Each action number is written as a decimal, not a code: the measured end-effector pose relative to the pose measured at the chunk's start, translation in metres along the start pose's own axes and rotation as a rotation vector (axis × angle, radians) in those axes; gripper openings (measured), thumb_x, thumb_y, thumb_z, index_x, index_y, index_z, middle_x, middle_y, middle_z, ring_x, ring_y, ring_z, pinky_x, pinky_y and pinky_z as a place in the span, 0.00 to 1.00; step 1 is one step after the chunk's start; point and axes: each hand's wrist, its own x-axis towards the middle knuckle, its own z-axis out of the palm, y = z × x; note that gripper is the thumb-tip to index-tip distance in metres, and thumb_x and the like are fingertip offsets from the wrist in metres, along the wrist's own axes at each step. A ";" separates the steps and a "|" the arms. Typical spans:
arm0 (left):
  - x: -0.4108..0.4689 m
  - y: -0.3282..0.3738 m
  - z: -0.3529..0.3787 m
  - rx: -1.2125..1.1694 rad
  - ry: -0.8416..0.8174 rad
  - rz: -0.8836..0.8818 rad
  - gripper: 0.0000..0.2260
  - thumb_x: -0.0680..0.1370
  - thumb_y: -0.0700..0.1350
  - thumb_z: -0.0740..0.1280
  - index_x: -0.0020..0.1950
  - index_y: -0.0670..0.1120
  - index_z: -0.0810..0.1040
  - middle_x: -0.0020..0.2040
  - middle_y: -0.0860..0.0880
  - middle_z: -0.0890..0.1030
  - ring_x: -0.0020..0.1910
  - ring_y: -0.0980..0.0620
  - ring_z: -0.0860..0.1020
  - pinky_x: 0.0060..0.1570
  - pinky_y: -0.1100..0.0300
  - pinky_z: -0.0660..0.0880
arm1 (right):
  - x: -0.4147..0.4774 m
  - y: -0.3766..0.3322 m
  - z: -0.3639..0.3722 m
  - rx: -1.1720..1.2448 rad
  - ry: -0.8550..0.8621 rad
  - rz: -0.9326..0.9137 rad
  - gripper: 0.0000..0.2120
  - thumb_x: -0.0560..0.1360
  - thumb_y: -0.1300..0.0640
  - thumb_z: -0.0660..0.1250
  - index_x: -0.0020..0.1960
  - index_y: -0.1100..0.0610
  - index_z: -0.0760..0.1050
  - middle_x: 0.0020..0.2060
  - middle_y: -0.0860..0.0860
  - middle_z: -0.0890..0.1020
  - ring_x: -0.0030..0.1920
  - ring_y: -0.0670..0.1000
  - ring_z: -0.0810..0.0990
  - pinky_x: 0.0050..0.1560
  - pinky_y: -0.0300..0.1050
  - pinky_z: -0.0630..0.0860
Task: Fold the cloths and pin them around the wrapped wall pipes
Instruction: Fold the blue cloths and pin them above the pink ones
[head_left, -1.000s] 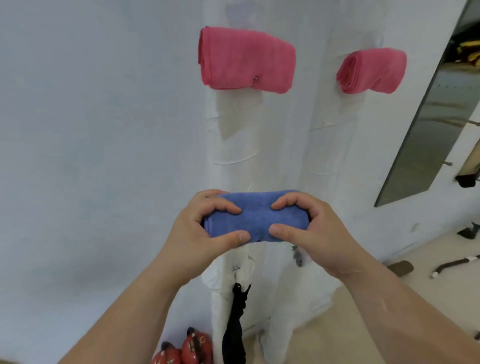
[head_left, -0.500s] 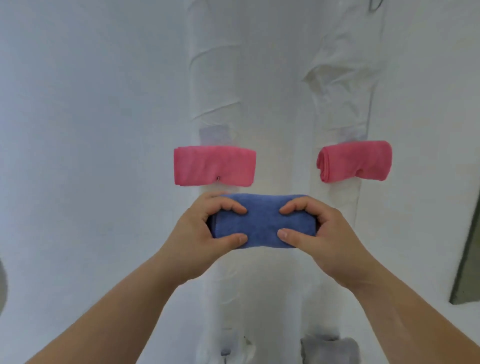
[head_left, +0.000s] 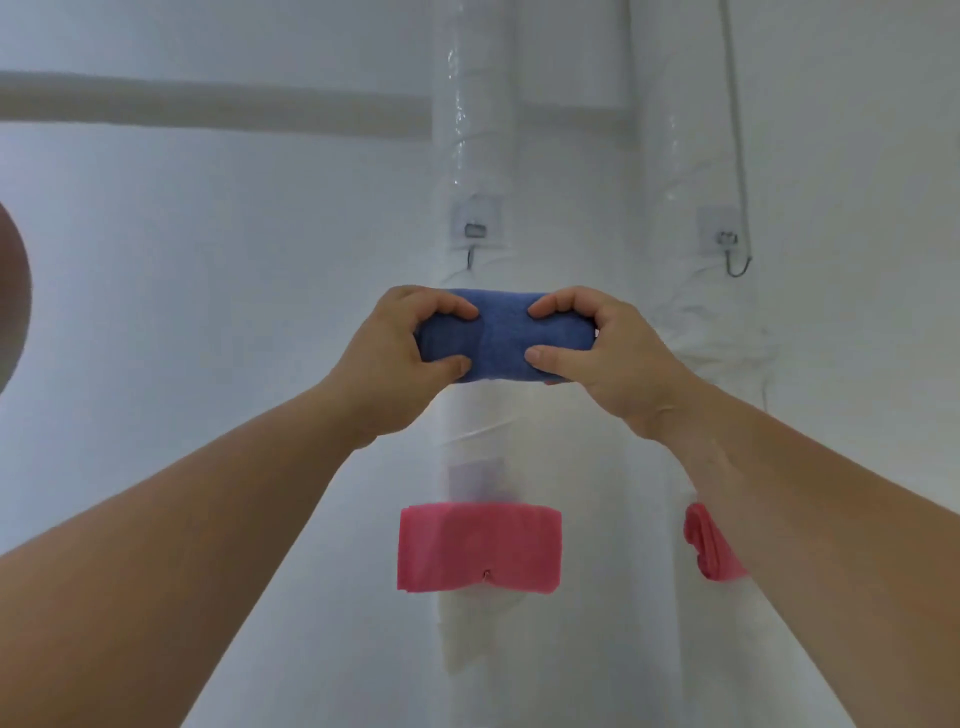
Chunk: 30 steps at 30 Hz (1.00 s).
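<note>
A folded blue cloth (head_left: 503, 335) is held level in front of the left wrapped pipe (head_left: 475, 130), just below a small metal hook (head_left: 471, 248). My left hand (head_left: 402, 353) grips its left end and my right hand (head_left: 602, 348) grips its right end, thumbs underneath and fingers curled over the top. Lower on the same pipe, a folded pink cloth (head_left: 479, 548) is pinned in place. A second pink cloth (head_left: 709, 545) hangs on the right wrapped pipe (head_left: 691, 156), partly hidden by my right forearm.
A second hook (head_left: 733, 254) sits on the right pipe, with a thin cord (head_left: 737, 130) running up from it. A grey horizontal pipe (head_left: 208, 104) crosses the white wall at the upper left. A dark rounded shape (head_left: 13, 296) shows at the left edge.
Both hands have carried the blue cloth upward along the left pipe, from below the pink cloths to well above them. The view has tilted up, bringing the hooks into sight.
</note>
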 end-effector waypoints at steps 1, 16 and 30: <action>0.014 0.001 -0.004 0.012 0.014 0.015 0.20 0.73 0.35 0.74 0.56 0.58 0.79 0.63 0.53 0.73 0.58 0.58 0.75 0.54 0.64 0.74 | 0.014 -0.003 0.000 0.021 0.002 -0.016 0.14 0.71 0.69 0.75 0.52 0.54 0.80 0.51 0.47 0.81 0.47 0.47 0.82 0.44 0.43 0.83; 0.135 -0.020 -0.031 -0.027 0.199 0.036 0.18 0.72 0.34 0.72 0.56 0.53 0.81 0.58 0.50 0.79 0.54 0.54 0.79 0.48 0.61 0.82 | 0.158 -0.010 0.014 -0.083 0.046 -0.165 0.14 0.73 0.67 0.72 0.55 0.53 0.79 0.52 0.49 0.79 0.51 0.51 0.81 0.47 0.46 0.85; 0.132 -0.040 -0.015 -0.125 0.220 -0.015 0.19 0.72 0.34 0.73 0.58 0.52 0.82 0.54 0.55 0.78 0.51 0.56 0.79 0.39 0.66 0.80 | 0.158 0.014 0.020 -0.166 0.126 -0.195 0.16 0.70 0.66 0.74 0.54 0.52 0.80 0.53 0.47 0.80 0.49 0.44 0.79 0.49 0.36 0.80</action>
